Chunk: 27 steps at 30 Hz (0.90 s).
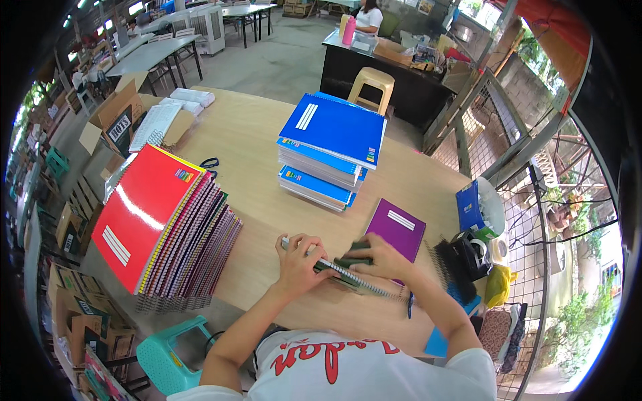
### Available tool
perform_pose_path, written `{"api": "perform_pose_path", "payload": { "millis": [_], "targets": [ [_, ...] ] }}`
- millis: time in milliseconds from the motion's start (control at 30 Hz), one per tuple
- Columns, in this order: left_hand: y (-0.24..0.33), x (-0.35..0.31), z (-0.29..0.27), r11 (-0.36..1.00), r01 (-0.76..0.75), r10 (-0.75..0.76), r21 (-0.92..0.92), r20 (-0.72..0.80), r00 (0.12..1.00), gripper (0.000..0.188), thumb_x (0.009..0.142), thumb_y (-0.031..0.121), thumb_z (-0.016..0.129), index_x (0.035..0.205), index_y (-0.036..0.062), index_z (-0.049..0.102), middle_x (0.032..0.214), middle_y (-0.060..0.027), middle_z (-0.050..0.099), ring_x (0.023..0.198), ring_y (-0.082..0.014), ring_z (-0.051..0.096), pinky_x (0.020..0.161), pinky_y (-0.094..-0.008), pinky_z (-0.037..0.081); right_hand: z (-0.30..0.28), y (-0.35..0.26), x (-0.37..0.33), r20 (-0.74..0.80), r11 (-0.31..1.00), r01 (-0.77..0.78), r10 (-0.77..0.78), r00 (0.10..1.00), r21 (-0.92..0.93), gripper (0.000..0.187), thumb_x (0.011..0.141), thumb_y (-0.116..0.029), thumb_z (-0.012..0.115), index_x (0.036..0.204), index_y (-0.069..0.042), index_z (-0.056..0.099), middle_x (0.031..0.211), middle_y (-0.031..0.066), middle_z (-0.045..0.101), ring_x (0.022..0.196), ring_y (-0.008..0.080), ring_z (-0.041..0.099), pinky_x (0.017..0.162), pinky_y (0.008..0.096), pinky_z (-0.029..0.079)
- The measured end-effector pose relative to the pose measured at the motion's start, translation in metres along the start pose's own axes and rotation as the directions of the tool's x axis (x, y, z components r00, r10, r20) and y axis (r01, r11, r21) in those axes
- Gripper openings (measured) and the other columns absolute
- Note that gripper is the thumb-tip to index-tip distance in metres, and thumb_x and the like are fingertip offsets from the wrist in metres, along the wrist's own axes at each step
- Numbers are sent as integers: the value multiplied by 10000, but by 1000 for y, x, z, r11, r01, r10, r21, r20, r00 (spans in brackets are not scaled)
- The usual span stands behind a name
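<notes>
My left hand (301,259) is closed around one end of a spiral notebook (364,284), which stands on edge at a slant above the table, its wire coil facing me. My right hand (388,259) is curled just beyond the coil, over a dark green thing (353,256); motion blur hides whether that is the notebook's cover or a separate item. Behind the right hand lies a purple notebook (404,224). A pen (410,305) rests near the coil's right end. To the left rises a tall stack of spiral notebooks with a red notebook (150,207) on top.
Blue notebooks (334,130) are piled at the table's far middle. Scissors (210,163) lie by the red stack. At the right edge are a black tape dispenser (468,254), a blue box (469,207) and a yellow bag (500,284). A green stool (170,357) stands lower left.
</notes>
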<state>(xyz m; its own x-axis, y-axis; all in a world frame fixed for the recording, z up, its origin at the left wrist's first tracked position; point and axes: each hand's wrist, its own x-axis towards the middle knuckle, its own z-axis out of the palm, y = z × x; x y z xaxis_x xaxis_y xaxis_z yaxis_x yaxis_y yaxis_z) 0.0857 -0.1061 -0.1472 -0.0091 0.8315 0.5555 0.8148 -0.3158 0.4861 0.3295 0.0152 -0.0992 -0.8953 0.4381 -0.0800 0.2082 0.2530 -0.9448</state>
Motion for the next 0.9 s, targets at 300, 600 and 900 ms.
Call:
{"api": "perform_pose_path", "payload": {
  "millis": [300, 600, 900],
  "targets": [
    [-18, 4, -7, 988, 83, -117, -130, -276, 954, 783, 551, 380, 951, 1173, 126, 549, 1129, -67, 542, 1120, -246, 504, 992, -482, 369, 2, -5, 20, -59, 982, -34, 24, 998, -185, 489, 859, -416, 709, 1261, -138, 706, 1252, 201, 584, 1194, 341, 544, 1044, 434, 430],
    [-66, -17, 20, 608, 339, -399, -718, 93, 912, 754, 608, 270, 979, 1125, 84, 463, 919, -29, 531, 832, -129, 533, 760, -276, 474, 14, -17, 25, 29, 984, 97, -94, 995, -151, 434, 915, -391, 676, 1315, -223, 683, 1244, 187, 553, 1124, 317, 583, 947, 403, 500],
    [-65, -20, 18, 579, 375, -393, -724, 155, 906, 758, 601, 196, 977, 1121, 114, 432, 952, -7, 465, 870, -114, 457, 789, -265, 408, 28, -7, 36, -47, 981, -96, 90, 995, -169, 442, 930, -429, 657, 1316, -215, 681, 1228, 189, 560, 1088, 306, 586, 937, 406, 491]
  ]
}}
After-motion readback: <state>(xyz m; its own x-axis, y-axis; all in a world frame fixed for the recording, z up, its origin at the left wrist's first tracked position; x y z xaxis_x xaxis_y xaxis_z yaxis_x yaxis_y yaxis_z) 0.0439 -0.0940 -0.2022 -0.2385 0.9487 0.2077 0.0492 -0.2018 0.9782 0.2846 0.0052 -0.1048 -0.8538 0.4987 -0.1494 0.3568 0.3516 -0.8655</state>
